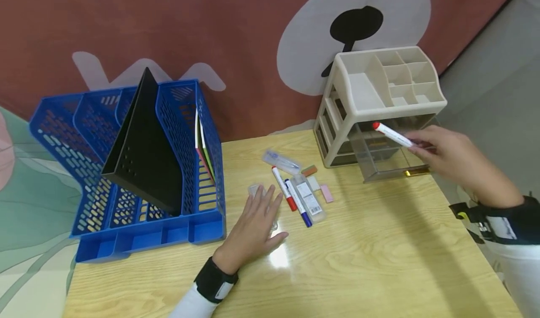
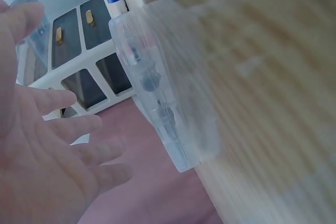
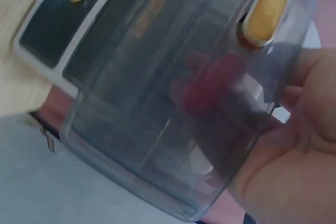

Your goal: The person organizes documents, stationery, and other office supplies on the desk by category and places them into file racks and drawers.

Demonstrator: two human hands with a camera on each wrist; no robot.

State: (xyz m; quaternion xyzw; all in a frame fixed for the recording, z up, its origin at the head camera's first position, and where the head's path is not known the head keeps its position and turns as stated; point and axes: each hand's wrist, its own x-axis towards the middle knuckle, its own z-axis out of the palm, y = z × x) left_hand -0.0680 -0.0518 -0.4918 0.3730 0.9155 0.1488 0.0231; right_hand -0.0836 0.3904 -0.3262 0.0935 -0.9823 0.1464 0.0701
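Observation:
My right hand (image 1: 449, 151) pinches a red-capped whiteboard marker (image 1: 393, 134) by its rear end, above the pulled-out clear drawer (image 1: 379, 173). In the right wrist view, the red of the marker (image 3: 212, 85) shows blurred through the drawer front. With its fingers spread, my left hand (image 1: 253, 231) is over a clear plastic case (image 1: 254, 189), mostly hidden under it; the left wrist view shows a clear case (image 2: 157, 93) apart from the fingers. Just right of that hand lie a red marker (image 1: 284, 189), a blue marker (image 1: 298, 203) and a clear case with a white label (image 1: 310, 199).
A cream drawer organizer (image 1: 350, 116) with top compartments stands at the back right. A blue file rack (image 1: 152, 231) holding a black folder (image 1: 145, 163) and thin booklets (image 1: 204, 144) fills the left. A clear pen pouch (image 1: 281, 162) and small blocks, one pink (image 1: 326, 193), lie mid-table.

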